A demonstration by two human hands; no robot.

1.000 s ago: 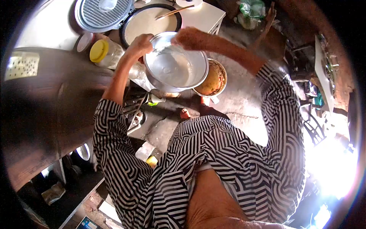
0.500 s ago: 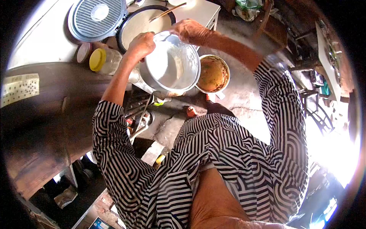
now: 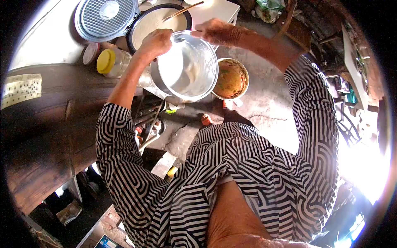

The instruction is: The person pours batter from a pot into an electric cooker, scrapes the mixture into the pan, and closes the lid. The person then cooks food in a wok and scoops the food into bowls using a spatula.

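A shiny metal bowl is held tilted in the air, its open side facing me, with a thin whitish residue inside. My left hand grips its upper left rim with the fingers wrapped round it. At the top of the rim, my right hand is closed on the edge. Just behind the bowl lies a round black-rimmed pan of pale batter, with wooden chopsticks resting across its edge. The pan's ridged lid stands open to the left.
Below and right of the bowl is a bucket with brownish contents. A yellow-lidded jar lies by the table edge. Plastic bags are at the upper right. My foot shows on the floor.
Since a second ago, the bowl has shifted slightly left and tipped more towards me, uncovering more of the bucket. Both hands have stayed on its rim.
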